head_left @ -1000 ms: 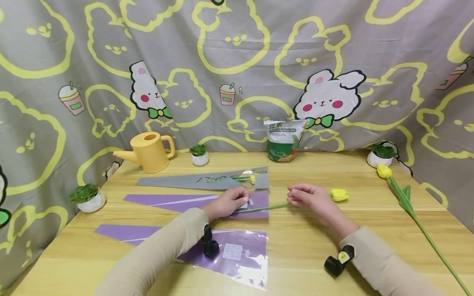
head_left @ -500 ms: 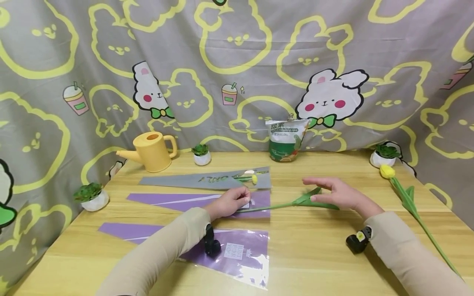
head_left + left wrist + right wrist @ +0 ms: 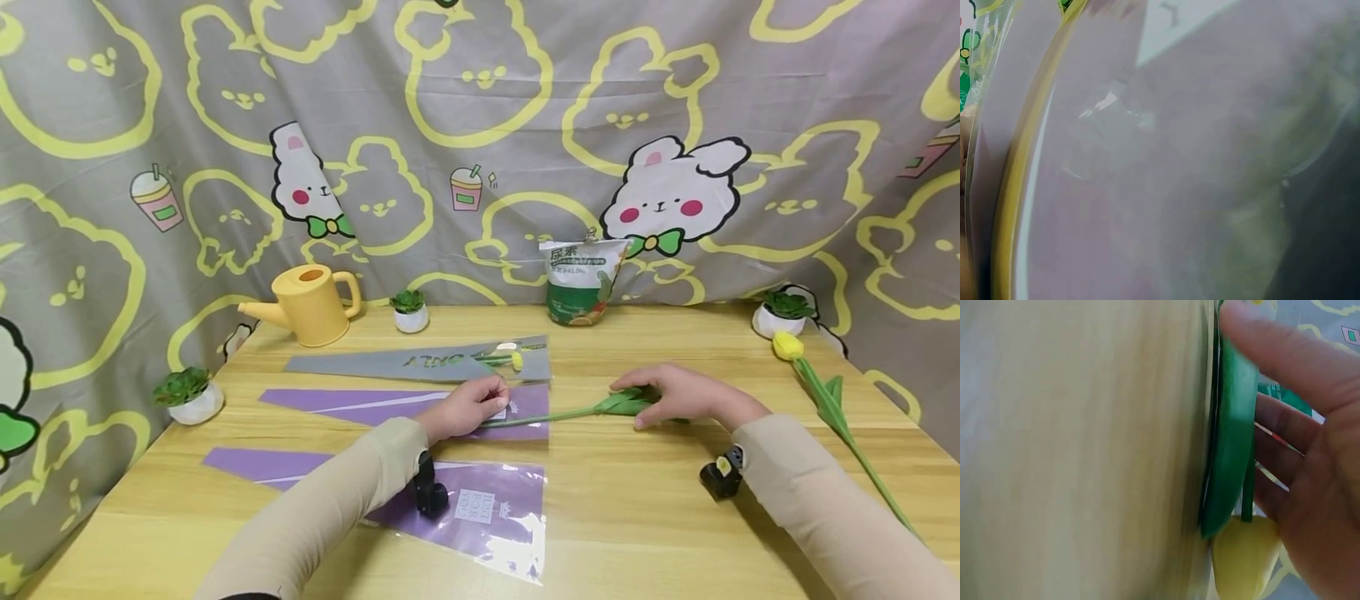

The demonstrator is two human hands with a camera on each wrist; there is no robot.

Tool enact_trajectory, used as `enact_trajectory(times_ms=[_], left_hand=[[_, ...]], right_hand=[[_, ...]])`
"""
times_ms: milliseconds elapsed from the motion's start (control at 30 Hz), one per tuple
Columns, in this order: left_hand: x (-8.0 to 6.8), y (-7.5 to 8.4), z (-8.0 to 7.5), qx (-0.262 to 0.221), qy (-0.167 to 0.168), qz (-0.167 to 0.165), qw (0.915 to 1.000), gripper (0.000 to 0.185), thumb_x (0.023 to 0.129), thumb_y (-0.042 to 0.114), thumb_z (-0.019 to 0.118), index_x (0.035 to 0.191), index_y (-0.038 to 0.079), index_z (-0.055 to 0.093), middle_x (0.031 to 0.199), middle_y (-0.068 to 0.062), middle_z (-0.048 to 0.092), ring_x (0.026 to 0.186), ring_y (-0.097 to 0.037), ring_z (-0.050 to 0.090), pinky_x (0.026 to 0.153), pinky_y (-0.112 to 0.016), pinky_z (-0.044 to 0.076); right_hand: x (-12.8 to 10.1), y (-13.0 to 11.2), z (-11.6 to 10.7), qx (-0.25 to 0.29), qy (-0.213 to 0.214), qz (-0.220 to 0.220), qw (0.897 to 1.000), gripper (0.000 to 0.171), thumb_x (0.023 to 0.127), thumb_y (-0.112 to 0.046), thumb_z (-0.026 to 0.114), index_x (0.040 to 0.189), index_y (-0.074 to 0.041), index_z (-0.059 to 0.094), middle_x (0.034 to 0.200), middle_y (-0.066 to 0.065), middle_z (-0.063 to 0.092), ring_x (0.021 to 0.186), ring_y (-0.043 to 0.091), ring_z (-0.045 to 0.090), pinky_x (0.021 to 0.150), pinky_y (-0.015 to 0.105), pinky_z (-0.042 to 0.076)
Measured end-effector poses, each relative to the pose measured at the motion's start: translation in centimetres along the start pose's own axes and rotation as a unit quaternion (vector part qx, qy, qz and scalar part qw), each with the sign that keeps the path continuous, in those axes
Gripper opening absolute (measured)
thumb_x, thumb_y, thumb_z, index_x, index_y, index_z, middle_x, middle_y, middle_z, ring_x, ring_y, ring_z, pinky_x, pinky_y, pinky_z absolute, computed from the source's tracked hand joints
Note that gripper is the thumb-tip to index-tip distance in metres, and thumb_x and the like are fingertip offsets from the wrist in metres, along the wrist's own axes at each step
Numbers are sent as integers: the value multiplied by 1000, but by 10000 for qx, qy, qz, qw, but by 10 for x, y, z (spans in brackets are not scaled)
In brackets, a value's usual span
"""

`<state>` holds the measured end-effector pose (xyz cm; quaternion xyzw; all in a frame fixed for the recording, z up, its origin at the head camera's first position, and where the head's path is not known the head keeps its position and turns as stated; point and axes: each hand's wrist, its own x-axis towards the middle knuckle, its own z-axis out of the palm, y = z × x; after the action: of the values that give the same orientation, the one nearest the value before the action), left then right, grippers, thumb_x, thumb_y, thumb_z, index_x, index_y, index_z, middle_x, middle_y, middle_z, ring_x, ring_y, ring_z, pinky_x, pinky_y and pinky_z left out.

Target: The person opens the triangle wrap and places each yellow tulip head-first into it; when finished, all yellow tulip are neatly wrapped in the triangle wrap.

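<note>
One tulip (image 3: 621, 403) lies on the bench (image 3: 615, 500), stem (image 3: 566, 415) crossing the mouth of the middle purple sleeve (image 3: 345, 399); over or inside, cannot tell. Left hand (image 3: 467, 408): thumb and fingertips together, apparently pinching sleeve film. Right hand (image 3: 678, 396): thumb and fingers apart, leaves (image 3: 1235, 437) between them. Judgement: lift the film lip, run the stem low along the sleeve's long axis, fold leaves lightly inward against snagging. Materials: sleeve thin, glossy, tapering; leaves smooth, blade-shaped; yellow bud (image 3: 1244, 556) matte, rounded; bench pale, wood-grained.
</note>
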<state>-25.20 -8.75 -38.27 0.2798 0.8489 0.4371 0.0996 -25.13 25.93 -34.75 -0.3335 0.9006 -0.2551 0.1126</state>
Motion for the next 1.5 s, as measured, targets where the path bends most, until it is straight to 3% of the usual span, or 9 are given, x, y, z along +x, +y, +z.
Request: enact_trajectory(times_ms=[333,533,833,1100,1400,1500], left_hand=[[1,0,-6,235,112,22,9997,12,94,9,51,82,7,50,74,2,44,72,-13,45,70,-27,37],[-2,7,-5,957,157,-39,9953,13,94,11,52,81,10,50,77,1,46,76,-14,46,71,-29,38],[-5,15,3,1393,356,99,9896,14,91,7,54,78,9,50,77,0,45,75,-15,45,69,-28,38],[-7,17,9,1192,805,-93,9896,13,91,7,55,78,8,52,82,-3,49,78,-16,47,72,-31,39],[-8,20,13,1169,1230,93,9855,12,90,5,55,78,8,52,87,-4,52,88,-21,47,83,-38,37],[-8,22,14,1129,1313,-11,9849,12,91,7,54,79,8,52,87,-3,51,88,-22,46,82,-37,38]], right_hand=[[1,-6,1,-626,630,29,9960,24,81,-20,71,104,-14,70,100,1,67,91,16,61,77,35,48],[2,-18,3,-1119,563,-217,9919,15,84,-15,66,98,-15,72,95,-1,68,87,15,62,75,34,49],[0,-25,9,-376,627,143,9972,17,87,-18,63,102,-13,71,101,4,69,97,24,62,80,39,49],[1,-29,14,16,883,412,9952,15,85,-17,66,99,-13,72,99,3,69,96,22,62,79,35,48],[7,-37,22,241,1080,556,9923,13,84,-17,67,95,-12,72,95,2,70,89,17,61,75,32,46],[12,-41,26,410,1144,613,9907,13,84,-17,66,95,-11,71,91,-1,69,84,13,59,74,30,46]])
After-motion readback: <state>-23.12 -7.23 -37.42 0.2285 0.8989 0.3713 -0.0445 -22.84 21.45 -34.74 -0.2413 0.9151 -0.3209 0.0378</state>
